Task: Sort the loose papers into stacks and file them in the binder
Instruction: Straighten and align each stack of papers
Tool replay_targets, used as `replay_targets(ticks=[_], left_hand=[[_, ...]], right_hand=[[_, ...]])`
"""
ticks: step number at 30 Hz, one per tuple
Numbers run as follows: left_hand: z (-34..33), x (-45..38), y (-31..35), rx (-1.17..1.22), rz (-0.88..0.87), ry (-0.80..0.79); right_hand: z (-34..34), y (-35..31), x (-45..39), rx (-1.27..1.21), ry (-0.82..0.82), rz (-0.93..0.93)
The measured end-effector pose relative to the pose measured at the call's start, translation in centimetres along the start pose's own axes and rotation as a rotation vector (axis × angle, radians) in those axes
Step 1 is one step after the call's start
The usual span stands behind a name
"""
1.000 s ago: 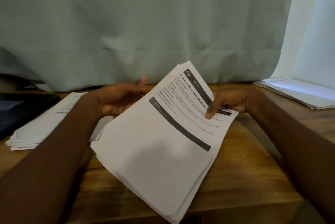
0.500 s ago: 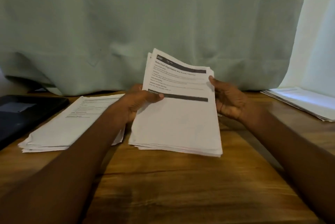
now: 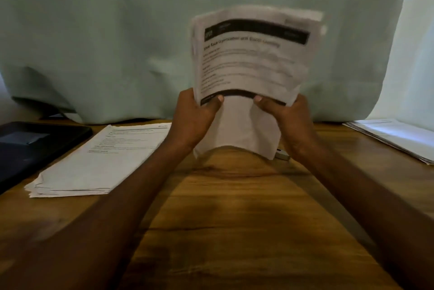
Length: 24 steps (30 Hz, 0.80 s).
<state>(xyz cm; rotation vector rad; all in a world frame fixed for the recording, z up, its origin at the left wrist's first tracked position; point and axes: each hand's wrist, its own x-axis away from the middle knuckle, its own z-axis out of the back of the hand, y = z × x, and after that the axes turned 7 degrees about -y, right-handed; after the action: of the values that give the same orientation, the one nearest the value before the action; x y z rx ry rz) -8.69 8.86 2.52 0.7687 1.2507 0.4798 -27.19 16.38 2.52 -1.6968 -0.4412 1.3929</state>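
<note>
A thick stack of printed papers (image 3: 251,62) stands upright in the middle, its lower edge just above the wooden table (image 3: 234,219). My left hand (image 3: 195,118) grips the stack's left side, thumb on the front sheet. On the other side my right hand (image 3: 288,120) grips it the same way. The top sheet has a black header bar and blurred text. A second paper stack (image 3: 98,160) lies flat at the left. A dark binder (image 3: 35,146) lies at the far left edge. A third stack (image 3: 397,137) lies at the far right.
A pale green cloth (image 3: 117,43) hangs behind the table. A small light object (image 3: 283,155) pokes out on the table behind the held stack, by my right wrist. Bare wood shows in front of my hands.
The stack, which lay tilted and low over the table, has been raised and turned upright. Both hands moved from its top edges to grip its sides lower down.
</note>
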Motion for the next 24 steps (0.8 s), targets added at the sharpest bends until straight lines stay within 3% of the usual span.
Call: replay_targets(ticks=[3,8,12,17,21,24], left_hand=[[-0.4,0.3,-0.6,-0.08,0.056,0.03],[0.3,-0.2,0.8,-0.118,-0.08,0.083],[-0.1,0.2,-0.8,-0.112,0.08,-0.003],[0.3,-0.4,0.1,-0.045,0.032,0.051],[0.1,-0.2,-1.0,-0.137,0.149,-0.072],[0.0,0.0,-1.0,-0.064,0.125,-0.059]], right_hand=[[-0.5,0.8,0.5,0.121,-0.001,-0.062],[-0.3,-0.4,0.2,0.091,0.029,0.027],[-0.3,1.1,0.4,0.117,-0.057,-0.203],[0.2,0.2,0.0,0.048,-0.009,-0.118],[0.1,1.2,0.2,0.088,-0.092,-0.225],[0.0,1.3,0.4,0.067,-0.052,-0.2]])
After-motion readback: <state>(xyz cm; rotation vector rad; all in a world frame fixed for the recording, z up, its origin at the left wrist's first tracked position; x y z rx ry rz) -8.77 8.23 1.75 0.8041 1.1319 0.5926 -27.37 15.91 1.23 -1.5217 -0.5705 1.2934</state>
